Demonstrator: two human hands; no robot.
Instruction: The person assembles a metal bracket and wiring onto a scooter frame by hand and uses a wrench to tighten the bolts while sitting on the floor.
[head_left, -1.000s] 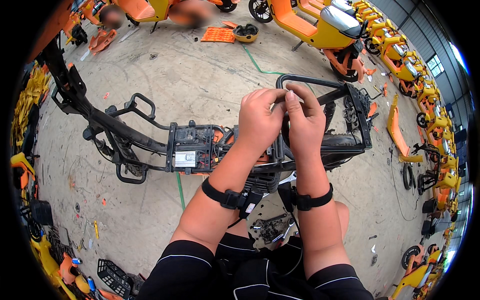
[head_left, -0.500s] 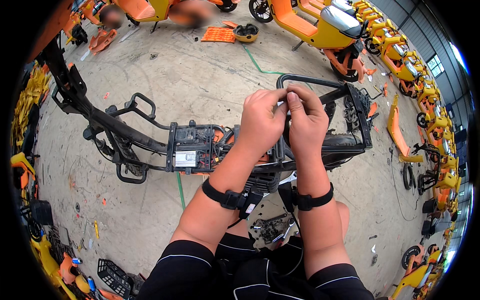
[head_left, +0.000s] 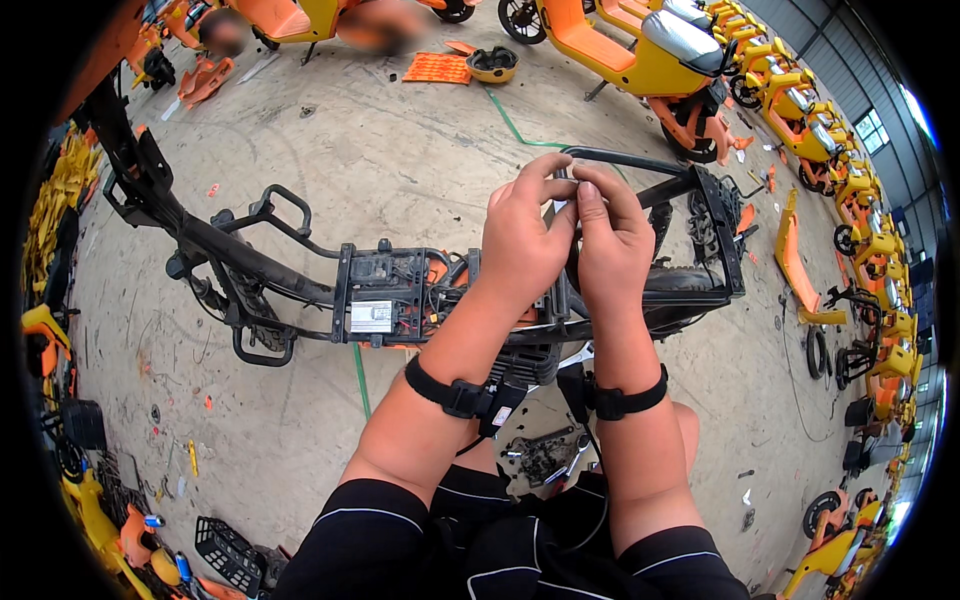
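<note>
My left hand and my right hand meet over the rear part of a stripped black scooter frame. Both are closed, thumbs and fingertips pinched together; whatever is between them is too small or too hidden to name. Just beyond the fingertips runs the frame's bent black tube. Left of my wrists, an open bay in the frame holds a silver-labelled box and wiring. Each of my forearms wears a black strap. Below the frame, between my forearms, part of a silver wrench shows.
Yellow and orange scooters stand at the back and along the right. A yellow helmet and an orange panel lie on the concrete floor. Near my legs sit dark loose parts. A black basket is at lower left.
My left fingers have lifted and spread slightly at the pinch, with the index finger more arched. The forearms and the scooter frame stay in place.
</note>
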